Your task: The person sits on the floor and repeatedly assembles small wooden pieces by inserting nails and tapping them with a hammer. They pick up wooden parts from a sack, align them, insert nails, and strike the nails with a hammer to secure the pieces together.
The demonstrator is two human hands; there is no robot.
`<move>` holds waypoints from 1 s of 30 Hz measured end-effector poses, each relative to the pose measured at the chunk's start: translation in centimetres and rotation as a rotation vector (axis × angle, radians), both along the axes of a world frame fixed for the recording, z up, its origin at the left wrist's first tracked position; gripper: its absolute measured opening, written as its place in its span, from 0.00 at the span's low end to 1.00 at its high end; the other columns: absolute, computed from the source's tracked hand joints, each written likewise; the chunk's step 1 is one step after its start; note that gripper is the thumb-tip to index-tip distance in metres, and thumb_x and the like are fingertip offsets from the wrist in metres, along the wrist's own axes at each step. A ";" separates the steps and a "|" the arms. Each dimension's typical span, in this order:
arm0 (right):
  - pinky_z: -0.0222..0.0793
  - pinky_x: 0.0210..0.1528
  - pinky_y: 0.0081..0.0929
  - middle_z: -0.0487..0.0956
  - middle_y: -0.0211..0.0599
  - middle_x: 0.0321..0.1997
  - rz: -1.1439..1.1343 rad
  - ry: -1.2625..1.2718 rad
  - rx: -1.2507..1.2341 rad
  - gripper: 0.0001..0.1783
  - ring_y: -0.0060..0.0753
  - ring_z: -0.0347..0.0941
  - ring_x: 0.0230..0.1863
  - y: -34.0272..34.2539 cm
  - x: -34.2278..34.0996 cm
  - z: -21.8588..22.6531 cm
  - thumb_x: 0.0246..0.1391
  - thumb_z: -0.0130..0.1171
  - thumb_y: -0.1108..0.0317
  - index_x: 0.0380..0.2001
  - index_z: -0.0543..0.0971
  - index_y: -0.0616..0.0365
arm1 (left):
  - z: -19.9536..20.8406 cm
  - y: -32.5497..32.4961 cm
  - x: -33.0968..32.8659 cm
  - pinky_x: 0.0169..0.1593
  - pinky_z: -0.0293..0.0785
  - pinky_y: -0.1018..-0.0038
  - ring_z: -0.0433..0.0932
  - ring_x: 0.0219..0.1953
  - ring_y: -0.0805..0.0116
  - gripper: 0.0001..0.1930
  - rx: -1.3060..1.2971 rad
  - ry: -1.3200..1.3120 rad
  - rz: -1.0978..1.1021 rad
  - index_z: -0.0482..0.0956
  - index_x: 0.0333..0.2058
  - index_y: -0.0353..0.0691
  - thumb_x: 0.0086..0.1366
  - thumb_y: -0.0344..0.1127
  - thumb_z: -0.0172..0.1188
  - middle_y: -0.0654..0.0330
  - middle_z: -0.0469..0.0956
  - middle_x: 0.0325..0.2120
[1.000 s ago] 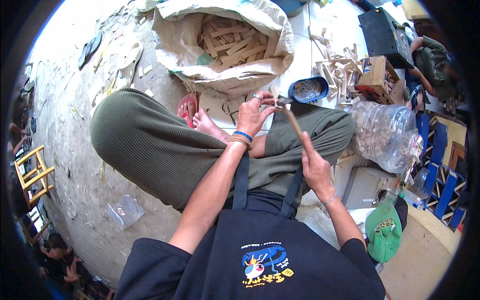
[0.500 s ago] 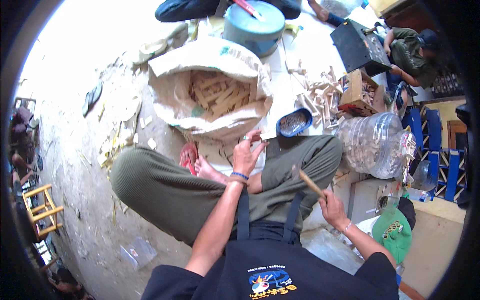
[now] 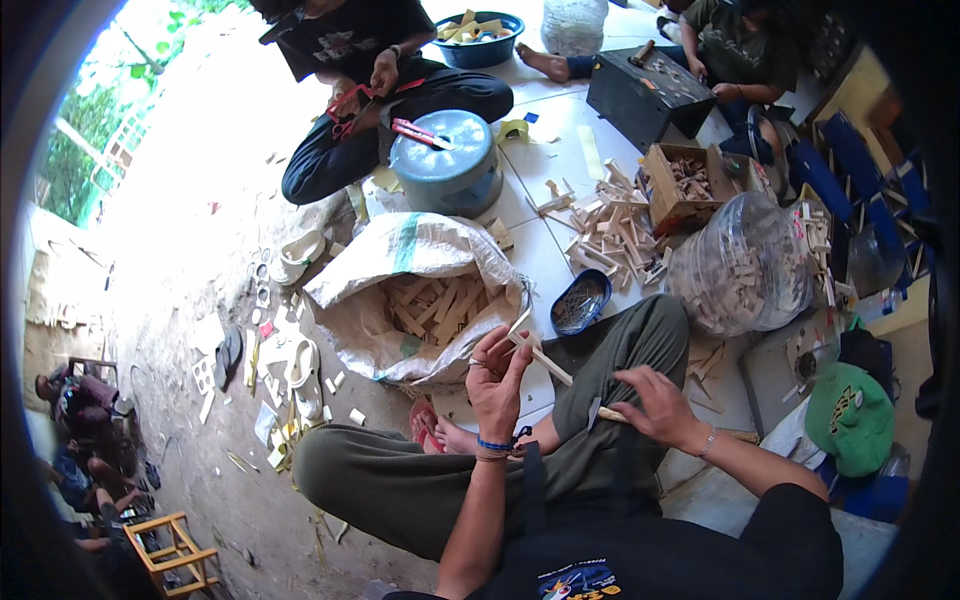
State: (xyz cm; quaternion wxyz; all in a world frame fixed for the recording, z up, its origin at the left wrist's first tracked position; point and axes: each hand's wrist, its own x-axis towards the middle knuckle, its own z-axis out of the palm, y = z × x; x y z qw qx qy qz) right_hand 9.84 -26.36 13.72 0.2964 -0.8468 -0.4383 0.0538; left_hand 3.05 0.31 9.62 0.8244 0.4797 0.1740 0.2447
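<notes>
My left hand (image 3: 494,388) is closed on a piece made of pale wooden strips (image 3: 545,362), raised above my crossed legs. One strip crosses another near my fingertips, and the longer one points toward my right knee. A hammer (image 3: 610,412) rests on my right thigh, its metal head toward the middle of my lap. Just over its handle is my right hand (image 3: 662,408), fingers stretched out and apart, the thumb close to the wood. Beyond my right leg stands a blue oval tub (image 3: 581,302) of small, thin metal-looking pieces, probably nails.
A white woven sack (image 3: 440,250) of wooden pieces stands ahead. Loose sticks (image 3: 622,232), a cardboard box (image 3: 690,195) and a clear plastic jug (image 3: 735,265) of wood pieces lie right. Two people sit beyond, near an upturned grey bucket (image 3: 445,165) and a black box (image 3: 650,90).
My left hand has lifted the wooden piece toward me. The hammer, gripped and raised before, now lies on my thigh with my right fingers spread. The view has tilted up.
</notes>
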 end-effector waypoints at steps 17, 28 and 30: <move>0.75 0.35 0.46 0.84 0.42 0.35 -0.215 0.152 0.150 0.11 0.54 0.81 0.35 11.2 -1.3 -7.8 0.63 0.64 0.60 0.41 0.78 0.54 | -9.0 -2.4 -4.2 0.51 0.80 0.61 0.84 0.51 0.50 0.29 0.911 0.382 -0.070 0.76 0.60 0.38 0.61 0.34 0.73 0.49 0.83 0.52; 0.78 0.40 0.48 0.84 0.48 0.36 -0.186 0.125 0.016 0.13 0.54 0.83 0.38 14.3 5.1 -13.1 0.65 0.61 0.61 0.45 0.82 0.58 | -9.7 -0.4 -2.8 0.42 0.80 0.59 0.86 0.36 0.52 0.24 0.712 0.499 0.137 0.77 0.63 0.46 0.69 0.29 0.63 0.49 0.86 0.35; 0.78 0.40 0.47 0.84 0.47 0.37 -0.144 0.043 -0.065 0.13 0.54 0.82 0.39 15.1 5.2 -15.2 0.64 0.62 0.61 0.46 0.81 0.58 | -9.8 -0.2 -2.7 0.41 0.79 0.60 0.86 0.35 0.52 0.23 0.730 0.496 0.161 0.77 0.62 0.46 0.69 0.29 0.63 0.48 0.86 0.34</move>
